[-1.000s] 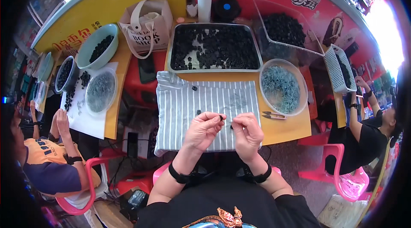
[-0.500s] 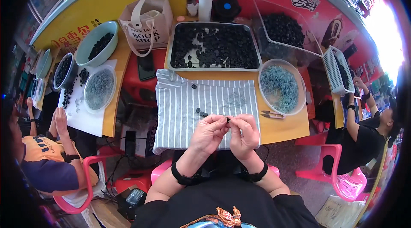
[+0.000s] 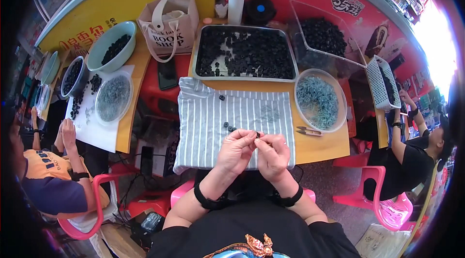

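Note:
My left hand [image 3: 236,150] and my right hand [image 3: 273,155] meet over the near edge of a grey striped cloth [image 3: 203,117], fingertips pinched together on one small black round part [image 3: 258,135]. A few loose black parts [image 3: 228,127] lie on the cloth just left of my hands, and a single one [image 3: 222,97] sits farther up. Behind the cloth stands a metal tray [image 3: 193,59] full of black parts. A clear bowl of blue-green rings [image 3: 319,100] is to the right.
Small tweezers [image 3: 309,131] lie right of the cloth. A tote bag [image 3: 169,25], a white bottle [image 3: 236,0] and a clear bin of black parts [image 3: 323,35] stand at the back. Seated people work at left [image 3: 48,180] and right [image 3: 411,161]. Pink chairs [image 3: 387,209] flank me.
My two hands have drawn closer together and slightly nearer my body, still pinching the small black part. The rest has barely shifted.

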`<state>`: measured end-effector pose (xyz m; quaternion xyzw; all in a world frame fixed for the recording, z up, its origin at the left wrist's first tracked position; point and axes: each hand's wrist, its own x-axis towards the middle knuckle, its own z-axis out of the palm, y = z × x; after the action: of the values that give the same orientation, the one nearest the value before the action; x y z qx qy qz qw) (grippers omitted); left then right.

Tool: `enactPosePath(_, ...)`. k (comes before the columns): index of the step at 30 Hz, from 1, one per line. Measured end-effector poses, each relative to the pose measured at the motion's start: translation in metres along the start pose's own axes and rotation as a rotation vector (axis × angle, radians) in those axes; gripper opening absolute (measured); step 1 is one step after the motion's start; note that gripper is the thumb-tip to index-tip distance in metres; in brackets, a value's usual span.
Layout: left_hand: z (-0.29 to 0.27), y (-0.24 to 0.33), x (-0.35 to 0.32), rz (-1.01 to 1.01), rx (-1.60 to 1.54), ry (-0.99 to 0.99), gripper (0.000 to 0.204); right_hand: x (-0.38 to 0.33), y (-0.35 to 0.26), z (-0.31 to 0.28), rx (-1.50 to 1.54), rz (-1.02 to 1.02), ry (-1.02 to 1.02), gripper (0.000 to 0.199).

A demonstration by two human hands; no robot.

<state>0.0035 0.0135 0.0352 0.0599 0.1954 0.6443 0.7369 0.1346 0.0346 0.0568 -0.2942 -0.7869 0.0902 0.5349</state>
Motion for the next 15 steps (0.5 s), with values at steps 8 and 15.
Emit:
enactPosePath(8, -0.0004, -0.0026, 0.0002, 0.063, 0.066, -0.009, 0.004, 0.0059, -0.004, -0.0018, 0.156, 0.227, -0.027, 0.017)
enactPosePath(15, -0.0063, -0.0022, 0.0005, 0.022, 0.088, -0.01, 0.006, 0.0028, -0.01, -0.0038, 0.174, 0.426, -0.028, 0.025)
